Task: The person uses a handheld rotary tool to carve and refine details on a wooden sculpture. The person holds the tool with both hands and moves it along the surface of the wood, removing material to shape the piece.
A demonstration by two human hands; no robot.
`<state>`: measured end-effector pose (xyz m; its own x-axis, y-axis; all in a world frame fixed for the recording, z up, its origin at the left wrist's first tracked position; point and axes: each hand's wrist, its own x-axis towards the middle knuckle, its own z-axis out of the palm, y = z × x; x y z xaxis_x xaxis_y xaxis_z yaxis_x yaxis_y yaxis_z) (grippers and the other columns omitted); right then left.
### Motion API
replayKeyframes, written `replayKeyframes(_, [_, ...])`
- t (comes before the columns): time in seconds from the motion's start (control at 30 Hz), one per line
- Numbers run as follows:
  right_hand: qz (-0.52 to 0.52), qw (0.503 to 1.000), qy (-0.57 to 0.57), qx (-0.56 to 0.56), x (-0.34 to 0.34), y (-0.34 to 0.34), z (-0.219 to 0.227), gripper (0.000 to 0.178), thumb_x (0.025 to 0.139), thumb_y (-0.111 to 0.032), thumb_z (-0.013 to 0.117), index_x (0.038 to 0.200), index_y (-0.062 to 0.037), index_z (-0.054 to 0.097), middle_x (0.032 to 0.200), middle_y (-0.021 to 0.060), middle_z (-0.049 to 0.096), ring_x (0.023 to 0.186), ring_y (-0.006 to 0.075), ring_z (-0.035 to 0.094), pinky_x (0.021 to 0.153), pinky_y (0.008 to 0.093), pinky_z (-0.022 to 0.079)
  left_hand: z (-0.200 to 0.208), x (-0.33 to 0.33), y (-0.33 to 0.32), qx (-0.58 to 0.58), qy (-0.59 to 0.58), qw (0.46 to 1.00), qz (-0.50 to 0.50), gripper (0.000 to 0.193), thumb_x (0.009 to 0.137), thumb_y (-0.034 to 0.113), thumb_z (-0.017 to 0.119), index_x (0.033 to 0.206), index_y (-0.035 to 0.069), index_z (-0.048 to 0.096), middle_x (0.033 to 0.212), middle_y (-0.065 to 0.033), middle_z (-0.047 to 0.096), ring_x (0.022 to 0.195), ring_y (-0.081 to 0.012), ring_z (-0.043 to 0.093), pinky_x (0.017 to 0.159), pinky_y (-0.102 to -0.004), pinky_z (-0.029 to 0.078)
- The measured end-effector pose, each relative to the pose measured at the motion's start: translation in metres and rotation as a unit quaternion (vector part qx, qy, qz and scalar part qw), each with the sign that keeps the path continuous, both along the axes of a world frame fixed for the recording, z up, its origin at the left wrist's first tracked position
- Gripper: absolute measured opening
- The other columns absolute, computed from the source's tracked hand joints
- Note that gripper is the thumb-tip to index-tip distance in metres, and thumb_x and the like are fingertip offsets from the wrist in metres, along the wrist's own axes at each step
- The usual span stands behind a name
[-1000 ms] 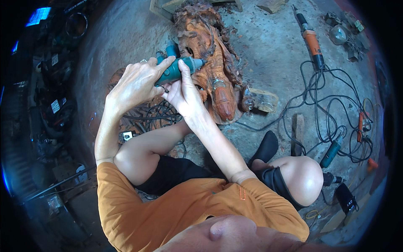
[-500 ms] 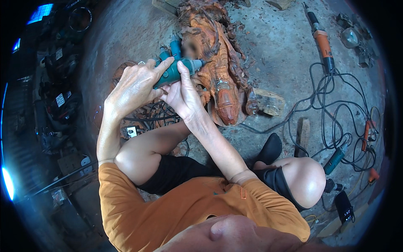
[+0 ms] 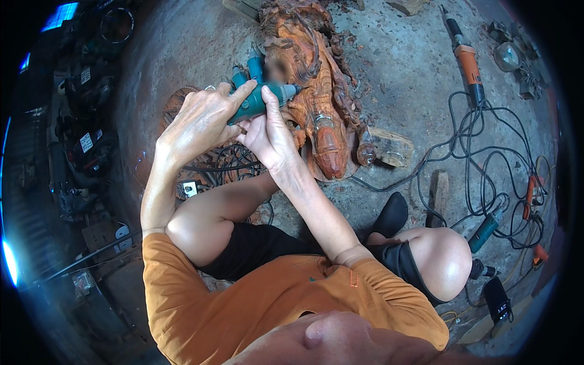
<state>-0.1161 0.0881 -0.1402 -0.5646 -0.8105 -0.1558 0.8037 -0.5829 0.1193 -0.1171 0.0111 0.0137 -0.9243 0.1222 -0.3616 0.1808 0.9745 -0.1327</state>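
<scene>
I grip a green, cylindrical handheld power tool (image 3: 250,109) in both hands, in front of me and to the left. My left hand (image 3: 199,118) wraps over its rear end, forefinger stretched along the top; my right hand (image 3: 269,135) holds it from below, thumb pressed up along its side, the other fingers curled under. Its narrow grey nose points right, over a long, reddish-brown carved wooden piece (image 3: 311,91) lying on the grey concrete floor (image 3: 395,73); whether the tip touches the wood, I cannot tell. Two slimmer green tools (image 3: 255,67) lie just beyond my left hand, beside the carving. A rough wooden block (image 3: 392,148) sits at the carving's near right. Well apart, farther right, lie an orange-and-black power tool (image 3: 468,66) and tangled black cables (image 3: 453,149).
</scene>
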Motion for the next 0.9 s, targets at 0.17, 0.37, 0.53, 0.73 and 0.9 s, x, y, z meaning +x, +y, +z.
replayKeyframes(0.17, [0.001, 1.0, -0.003, 0.002, 0.001, 0.0, -0.001, 0.075, 0.09, -0.065, 0.061, 0.139, -0.0121, 0.043, 0.127, 0.0046, 0.055, 0.121, 0.0177, 0.05, 0.098, 0.0456, 0.046, 0.001, -0.001, 0.003, -0.005, -0.011, 1.0, 0.01, 0.076, 0.072, 0.016, 0.079, 0.141, 0.005, 0.05, 0.091, -0.0221, 0.065, 0.081, -0.0368, 0.068, 0.069, -0.0439, 0.055])
replayKeyframes(0.37, [-0.002, 1.0, -0.012, 0.002, 0.0, 0.003, 0.003, 0.072, 0.091, -0.064, 0.06, 0.138, -0.0126, 0.044, 0.124, 0.0039, 0.057, 0.117, 0.017, 0.053, 0.094, 0.0446, 0.048, 0.0, -0.001, 0.003, -0.009, -0.02, 0.999, 0.031, 0.086, 0.067, 0.016, 0.081, 0.146, 0.012, 0.048, 0.093, -0.0197, 0.065, 0.084, -0.0378, 0.066, 0.075, -0.0449, 0.053])
replayKeyframes(0.53, [-0.004, 1.0, -0.023, -0.013, 0.002, 0.001, -0.004, 0.065, 0.096, -0.057, 0.057, 0.143, -0.0143, 0.044, 0.132, 0.0074, 0.056, 0.12, 0.0222, 0.054, 0.097, 0.0521, 0.05, 0.001, -0.001, 0.002, -0.004, -0.028, 0.999, 0.037, 0.085, 0.067, 0.015, 0.08, 0.146, 0.012, 0.047, 0.094, -0.02, 0.064, 0.084, -0.0377, 0.066, 0.076, -0.045, 0.053])
replayKeyframes(0.73, [-0.011, 0.999, -0.029, -0.011, 0.003, 0.005, 0.0, 0.063, 0.097, -0.056, 0.056, 0.142, -0.014, 0.044, 0.132, 0.0067, 0.056, 0.119, 0.0216, 0.054, 0.097, 0.0517, 0.05, 0.001, 0.001, 0.002, 0.002, -0.025, 0.999, 0.029, 0.084, 0.068, 0.015, 0.08, 0.145, 0.011, 0.048, 0.095, -0.0195, 0.065, 0.085, -0.0373, 0.066, 0.076, -0.0448, 0.052])
replayKeyframes(0.9, [-0.008, 1.0, 0.002, 0.002, 0.003, 0.008, 0.007, 0.073, 0.09, -0.065, 0.06, 0.139, -0.0129, 0.043, 0.126, 0.0041, 0.055, 0.121, 0.018, 0.051, 0.096, 0.0441, 0.048, 0.003, 0.0, 0.004, 0.0, -0.035, 0.998, 0.048, 0.084, 0.067, 0.016, 0.081, 0.145, 0.012, 0.049, 0.094, -0.0192, 0.065, 0.084, -0.0371, 0.066, 0.076, -0.0446, 0.052])
